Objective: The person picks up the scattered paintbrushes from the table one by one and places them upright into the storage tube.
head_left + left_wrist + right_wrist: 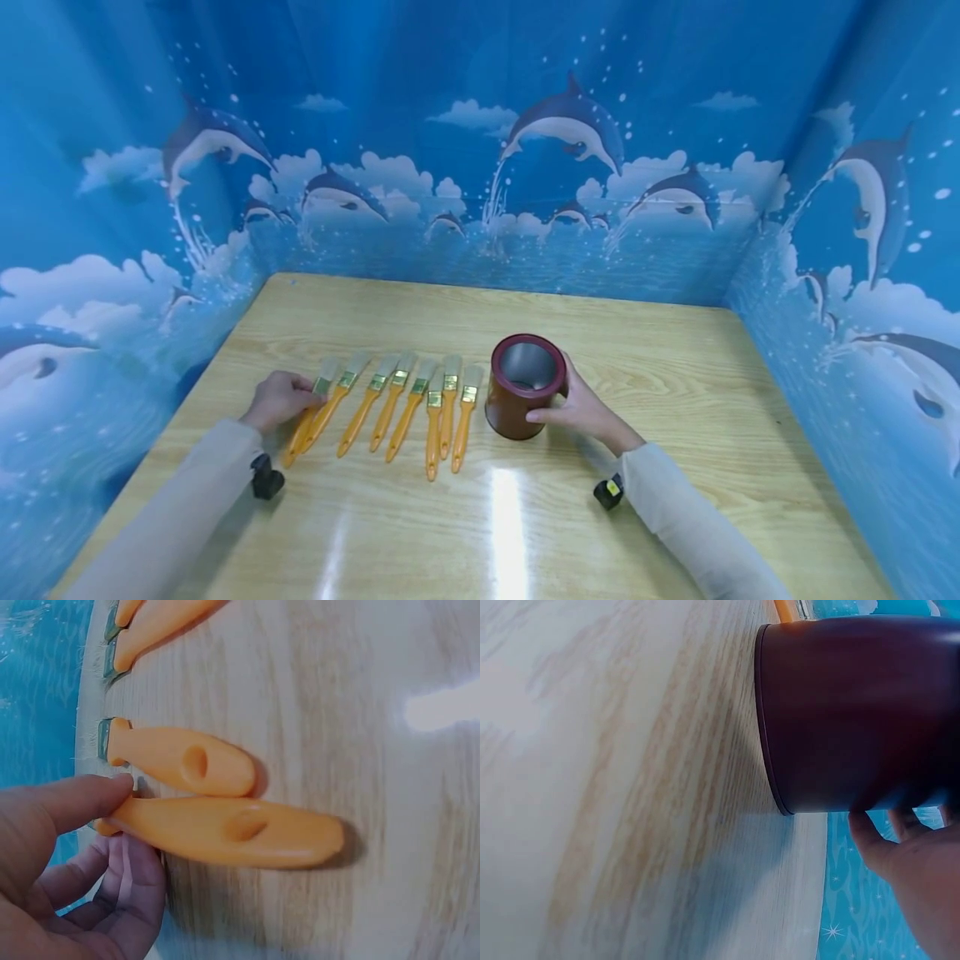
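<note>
At the left end of a row of paintbrushes, my left hand (279, 402) pinches the outermost paintbrush (296, 440) near its metal band. That brush's orange handle (217, 829) lies low over the wood, close beside the neighbouring paintbrush (176, 754), in the left wrist view. My right hand (583, 408) holds a brown cylindrical pot (512, 414) with a maroon rim, standing upright right of the row. The thumb lies across the pot's front; the other fingers reach round its far side. Inside the pot is grey, with its bottom in shadow.
Several more paintbrushes (397, 400) with orange handles and pale bristles lie side by side between the hands, bristles pointing away. A wood-grain table (660, 367) carries everything. Blue dolphin-print curtains (420, 108) enclose its back and sides.
</note>
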Tool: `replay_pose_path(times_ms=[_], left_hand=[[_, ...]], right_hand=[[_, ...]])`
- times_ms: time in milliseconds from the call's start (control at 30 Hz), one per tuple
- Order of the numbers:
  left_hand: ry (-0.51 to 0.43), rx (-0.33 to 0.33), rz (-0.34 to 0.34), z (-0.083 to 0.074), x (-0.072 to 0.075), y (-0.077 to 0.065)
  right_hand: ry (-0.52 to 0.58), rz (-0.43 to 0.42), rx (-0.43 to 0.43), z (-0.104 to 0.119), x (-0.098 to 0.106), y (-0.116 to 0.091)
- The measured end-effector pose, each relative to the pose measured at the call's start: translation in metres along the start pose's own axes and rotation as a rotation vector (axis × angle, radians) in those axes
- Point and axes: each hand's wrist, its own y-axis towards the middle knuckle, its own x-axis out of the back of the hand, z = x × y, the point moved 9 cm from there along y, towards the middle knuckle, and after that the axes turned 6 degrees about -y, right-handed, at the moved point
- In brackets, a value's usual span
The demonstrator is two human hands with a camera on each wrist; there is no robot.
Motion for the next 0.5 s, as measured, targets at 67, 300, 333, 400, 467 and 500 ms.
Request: replay_pose_path(times_ms=[67,300,333,400,467,500], left_hand=[[-0.014,-0.001,0.020,0.000,0.000,0.000],[-0.058,-0.026,0.037,-0.009,0.009,0.001],[-0.065,-0.030,0.030,-0.012,0.011,0.001],[-0.068,-0.036,0.020,-0.019,0.016,0.001],[-0.069,-0.044,0.015,-0.029,0.020,0.001],[-0.069,-0.047,0.016,-0.034,0.022,0.001]], right_hand=[[0.000,-0.002,0.005,-0.001,0.000,0.000],[0.004,0.001,0.031,-0.001,0.001,0.000],[0.004,0.001,0.037,-0.001,0.001,0.000],[0.005,0.002,0.049,-0.001,0.001,0.000],[0.005,0.003,0.054,0.000,0.001,-0.001],[0.004,0.003,0.054,-0.001,0.001,-0.001]])
